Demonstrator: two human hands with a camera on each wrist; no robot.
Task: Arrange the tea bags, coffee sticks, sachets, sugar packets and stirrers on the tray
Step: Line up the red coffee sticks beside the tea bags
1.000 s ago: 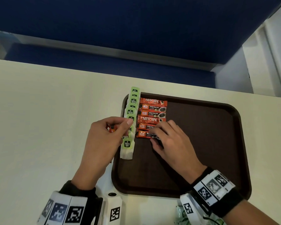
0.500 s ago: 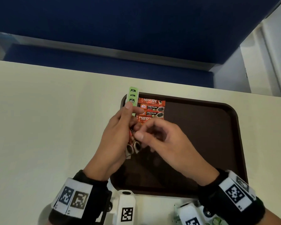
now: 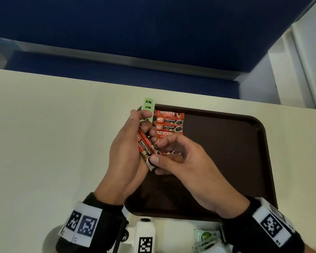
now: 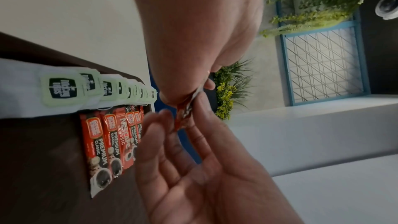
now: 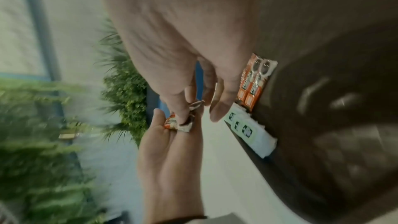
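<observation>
A brown tray point(image 3: 226, 161) lies on the cream table. Green-tagged tea bags point(image 3: 147, 106) point(image 4: 64, 89) point(image 5: 245, 130) run in an overlapping row along its left edge. Beside them lies a row of red coffee sticks point(image 3: 169, 123) point(image 4: 107, 139) point(image 5: 252, 88). My left hand point(image 3: 142, 126) hovers over the tray's left side, holding a small bunch of coffee sticks point(image 3: 145, 148) in its curled fingers. My right hand point(image 3: 159, 152) meets it, thumb and forefinger pinching the near end of one stick point(image 4: 184, 113) point(image 5: 178, 123) in that bunch. The hands hide the nearer tea bags in the head view.
Green-and-white sachets point(image 3: 205, 236) lie on the table at the near edge, below the tray. A white marked block point(image 3: 145, 234) stands next to them. A blue partition point(image 3: 153, 33) rises behind the table's far edge.
My right hand has left the row of sticks on the tray. Both hands have come together above the tray's left side, and the right fingers now pinch a stick held by the left hand.
</observation>
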